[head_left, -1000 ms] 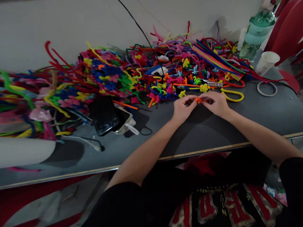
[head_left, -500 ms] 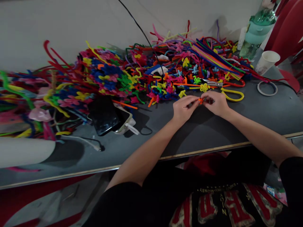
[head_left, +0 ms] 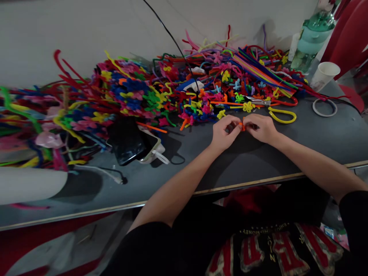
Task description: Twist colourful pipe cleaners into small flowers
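A small orange pipe-cleaner piece is pinched between my two hands, above the grey table. My left hand grips its left side with thumb and fingertips. From the right, my right hand holds the same piece, its fingers curled and partly hidden. The fingertips of both hands nearly meet. Just behind them lie a yellow pipe-cleaner flower and scissors. A yellow loop rests beyond my right hand.
A long heap of coloured pipe cleaners lines the wall. A black phone and a cable lie to the left. On the right are a tape roll, a paper cup and a green bottle.
My left hand has shifted slightly right, and the fingers of both hands have changed their grip on the orange piece, which now shows lower and narrower between them.
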`<state>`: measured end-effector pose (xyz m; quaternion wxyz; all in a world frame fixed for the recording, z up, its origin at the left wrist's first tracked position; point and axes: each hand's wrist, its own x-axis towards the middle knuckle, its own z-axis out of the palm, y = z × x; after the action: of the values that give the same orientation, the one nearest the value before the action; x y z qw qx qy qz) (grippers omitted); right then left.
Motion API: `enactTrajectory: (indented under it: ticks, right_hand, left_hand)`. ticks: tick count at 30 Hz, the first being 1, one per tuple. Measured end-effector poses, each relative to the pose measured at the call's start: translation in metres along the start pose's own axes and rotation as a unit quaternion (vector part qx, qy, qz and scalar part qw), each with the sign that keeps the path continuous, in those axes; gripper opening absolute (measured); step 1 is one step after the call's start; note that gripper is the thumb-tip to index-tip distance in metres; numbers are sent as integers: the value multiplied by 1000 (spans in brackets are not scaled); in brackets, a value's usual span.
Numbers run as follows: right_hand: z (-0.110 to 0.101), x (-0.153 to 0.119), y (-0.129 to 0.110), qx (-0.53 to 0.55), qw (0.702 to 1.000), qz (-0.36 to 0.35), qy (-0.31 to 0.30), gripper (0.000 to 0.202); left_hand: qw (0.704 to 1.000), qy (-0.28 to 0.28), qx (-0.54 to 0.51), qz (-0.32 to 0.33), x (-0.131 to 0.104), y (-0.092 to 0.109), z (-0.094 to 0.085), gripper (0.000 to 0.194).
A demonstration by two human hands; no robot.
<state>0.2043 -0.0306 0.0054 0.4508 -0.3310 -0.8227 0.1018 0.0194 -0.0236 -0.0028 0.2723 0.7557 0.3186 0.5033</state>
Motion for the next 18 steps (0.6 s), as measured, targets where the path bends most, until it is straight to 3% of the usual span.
enactTrajectory:
  ticks: [7, 10, 14, 18]
  right_hand:
    - [0, 0, -1, -1, 1000, 17, 14, 14]
    - [2, -1, 2, 25, 996, 89, 11, 10]
    - [5, 0, 10, 135, 968, 209, 34, 25]
    - [7, 2, 19, 227, 931, 285, 11, 42]
  left_hand:
    - [974, 25, -178, -138, 0, -4, 12, 41]
    - [965, 25, -211, -155, 0, -5, 12, 42]
    - [968, -1, -199, -152, -1, -11, 10, 46]
    - [976, -8, -150, -156, 0, -19, 12, 50]
